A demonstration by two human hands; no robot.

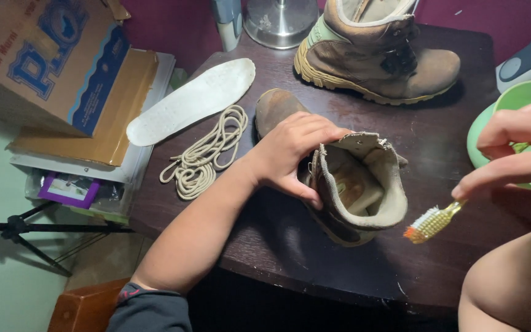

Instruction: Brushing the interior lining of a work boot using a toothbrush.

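Observation:
My left hand (290,154) grips the side of a worn brown boot (354,187) that stands unlaced on the dark wooden table (278,246), its open collar facing me. My right hand (514,150) pinches the handle of a yellow toothbrush (432,222), whose bristled head hangs just right of the boot's collar, not touching it. A second brown boot (376,55) with a yellow sole stands at the back of the table.
A white insole (192,101) and a coiled beige lace (201,157) lie left of the held boot. A green bowl (493,120) sits at the right edge. Cardboard boxes (62,67) are stacked at left; a metal base (281,21) stands at the back.

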